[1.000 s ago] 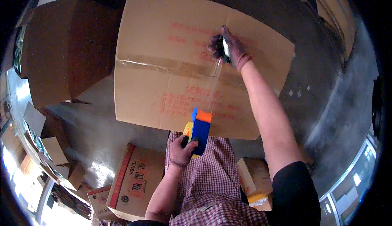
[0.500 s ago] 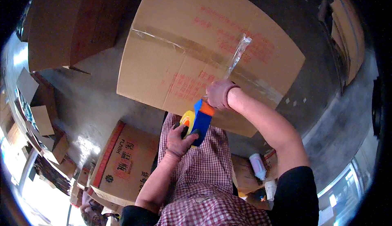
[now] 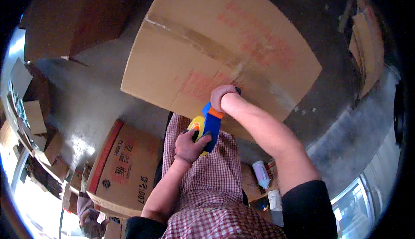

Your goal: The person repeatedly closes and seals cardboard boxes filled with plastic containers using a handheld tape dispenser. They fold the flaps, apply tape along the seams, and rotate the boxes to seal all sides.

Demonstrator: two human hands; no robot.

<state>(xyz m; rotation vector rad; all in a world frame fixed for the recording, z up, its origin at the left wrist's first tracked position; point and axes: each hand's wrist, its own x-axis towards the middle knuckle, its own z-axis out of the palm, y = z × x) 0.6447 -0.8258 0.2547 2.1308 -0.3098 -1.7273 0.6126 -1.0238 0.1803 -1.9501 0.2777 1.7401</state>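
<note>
In front of me stands a large cardboard box point(image 3: 181, 62) with faded red print and a band of tape along its top seam. A thinner strip of clear tape runs across that seam toward me. My left hand point(image 3: 192, 146), in a mauve glove with dark fingertips, is closed around a blue and orange tape dispenser point(image 3: 212, 126) with a yellow roll, held just beyond the box's near edge. My right hand point(image 3: 224, 97), gloved alike, rests against the box top by the dispenser's orange front. Its fingers are mostly hidden behind the hand and wrist.
Another carton point(image 3: 125, 165) with a red stripe sits to my near left. A tall brown box point(image 3: 73, 18) stands far left, and cardboard sheets point(image 3: 367, 53) lean at far right. A pale bottle point(image 3: 261, 174) is beside me at the right. A person point(image 3: 88, 217) shows at lower left.
My right hand has moved slightly left, closer to the dispenser's front. The clear strip on the box top no longer glares. The left hand keeps its hold on the dispenser.
</note>
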